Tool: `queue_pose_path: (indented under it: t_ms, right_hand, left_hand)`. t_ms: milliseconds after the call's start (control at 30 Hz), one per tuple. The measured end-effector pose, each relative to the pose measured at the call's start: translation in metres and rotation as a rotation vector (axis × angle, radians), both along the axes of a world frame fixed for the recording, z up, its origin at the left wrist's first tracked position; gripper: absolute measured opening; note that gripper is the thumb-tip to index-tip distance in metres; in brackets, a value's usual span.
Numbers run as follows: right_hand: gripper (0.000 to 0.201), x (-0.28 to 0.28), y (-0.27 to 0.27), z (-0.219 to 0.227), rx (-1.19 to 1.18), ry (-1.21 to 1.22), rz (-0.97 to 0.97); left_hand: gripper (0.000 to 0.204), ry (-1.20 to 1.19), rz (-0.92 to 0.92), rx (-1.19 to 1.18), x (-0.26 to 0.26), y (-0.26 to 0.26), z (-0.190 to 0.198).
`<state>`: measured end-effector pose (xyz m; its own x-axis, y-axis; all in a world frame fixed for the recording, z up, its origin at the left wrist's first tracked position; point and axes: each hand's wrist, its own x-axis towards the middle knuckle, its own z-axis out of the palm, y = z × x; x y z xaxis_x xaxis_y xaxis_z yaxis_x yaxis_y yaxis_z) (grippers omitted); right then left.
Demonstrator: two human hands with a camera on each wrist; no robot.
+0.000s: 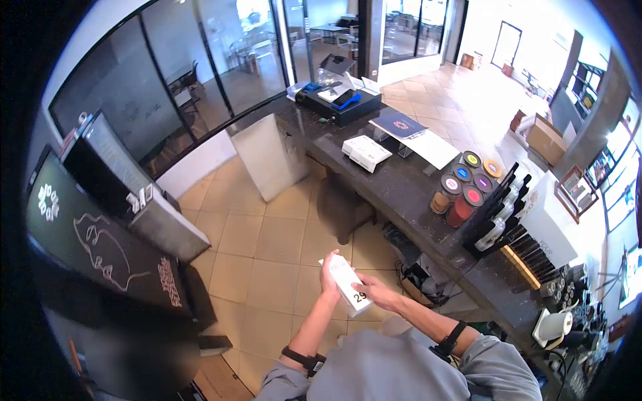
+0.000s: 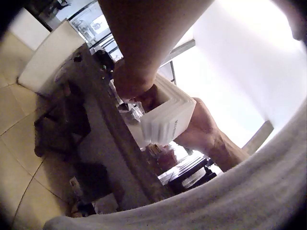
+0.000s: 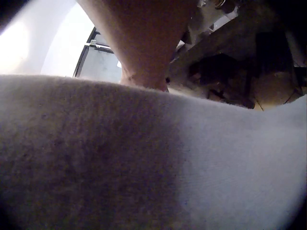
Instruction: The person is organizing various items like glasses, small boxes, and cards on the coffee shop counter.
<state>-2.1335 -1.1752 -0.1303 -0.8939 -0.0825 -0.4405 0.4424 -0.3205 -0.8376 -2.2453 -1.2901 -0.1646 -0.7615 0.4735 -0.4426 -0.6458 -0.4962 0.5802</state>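
A stack of white cards or thin packets, with "29" printed at its near end, is held in front of the body above the tiled floor. My left hand grips its left side, and my right hand holds the right side with the thumb on top. In the left wrist view the layered edges of the stack show between the left hand and the right hand. Cloth fills most of the right wrist view, where the fingers are hidden.
On the dark counter at the right stand a white box, several round jars, a blue folder and a black rack of pens or bottles. A dark board with drawings stands at the left.
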Motion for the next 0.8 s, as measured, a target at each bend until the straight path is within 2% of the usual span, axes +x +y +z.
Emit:
queue_pose_path:
  t_ms: [67,233,300,333,367,433,500,533,567,600,633,667,733,800]
  right_hand:
    - [0.046,-0.021,0.017,-0.012,-0.005,-0.053,-0.056]
    - [0.046,-0.076,0.068,-0.008,-0.062,-0.006,-0.094]
    - [0.043,-0.112,0.086,-0.012,0.057,0.037,-0.158]
    - [0.041,-0.129,0.099,0.000,0.088,0.037,-0.170]
    - [0.041,-0.154,0.120,-0.005,0.062,0.027,-0.184]
    - [0.039,-0.197,0.159,-0.018,0.040,0.176,-0.098]
    - [0.038,-0.235,0.195,-0.021,0.062,0.162,-0.094]
    - [0.038,-0.253,0.216,-0.023,0.049,0.186,-0.141]
    - [0.038,-0.261,0.237,-0.006,0.037,0.173,-0.154]
    - [0.039,-0.272,0.255,-0.010,0.033,0.179,-0.215]
    - [0.040,-0.281,0.274,-0.016,0.030,0.183,-0.276]
    - [0.042,-0.288,0.296,-0.023,0.035,0.166,-0.328]
    - [0.043,-0.295,0.337,-0.026,0.056,0.093,-0.457]
    - [0.042,-0.301,0.368,-0.063,0.150,0.054,-0.616]
  left_hand:
    - [0.041,0.019,-0.037,-0.001,-0.023,0.022,-0.011]
    - [0.041,0.070,-0.121,-0.075,-0.089,0.081,-0.009]
    - [0.042,0.072,-0.149,-0.094,-0.126,0.104,-0.012]
    - [0.042,0.097,-0.145,-0.098,-0.147,0.116,-0.014]
    - [0.042,0.122,-0.141,-0.101,-0.170,0.131,-0.016]
    - [0.043,0.136,-0.148,-0.103,-0.217,0.164,-0.017]
    - [0.046,0.156,-0.192,-0.127,-0.254,0.194,-0.010]
    - [0.048,0.202,-0.255,-0.165,-0.269,0.215,0.006]
    - [0.050,0.246,-0.320,-0.202,-0.286,0.234,0.013]
    - [0.052,0.397,-0.280,-0.282,-0.307,0.252,-0.002]
    - [0.054,0.550,-0.241,-0.359,-0.322,0.273,0.001]
    - [0.055,0.463,-0.320,-0.391,-0.339,0.287,0.005]
    - [0.054,0.592,-0.357,-0.507,-0.380,0.311,0.003]
    - [0.053,0.649,-0.385,-0.574,-0.418,0.331,-0.002]
